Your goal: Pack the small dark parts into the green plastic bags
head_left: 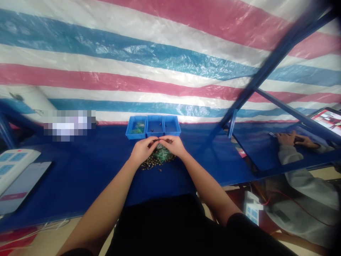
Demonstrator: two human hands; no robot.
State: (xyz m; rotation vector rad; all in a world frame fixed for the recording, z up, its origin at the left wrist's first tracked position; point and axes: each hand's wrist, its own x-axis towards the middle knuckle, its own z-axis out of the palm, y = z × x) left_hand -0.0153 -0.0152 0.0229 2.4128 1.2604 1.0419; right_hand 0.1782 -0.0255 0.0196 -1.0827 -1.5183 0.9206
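Three blue bins [154, 132] sit along the far edge of the blue tabletop [80, 181], a heap of small green-and-brass parts [160, 158] before them. My left hand [143, 149] and right hand [174, 145] meet above it, fingers [165, 139] closed; what they pinch is hidden. The parts look light and fiddly, best pinched singly.

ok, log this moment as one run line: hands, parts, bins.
left hand | right hand | fingertips meet over pile of small green and brass parts | held item unclear | ahead: three blue plastic bins
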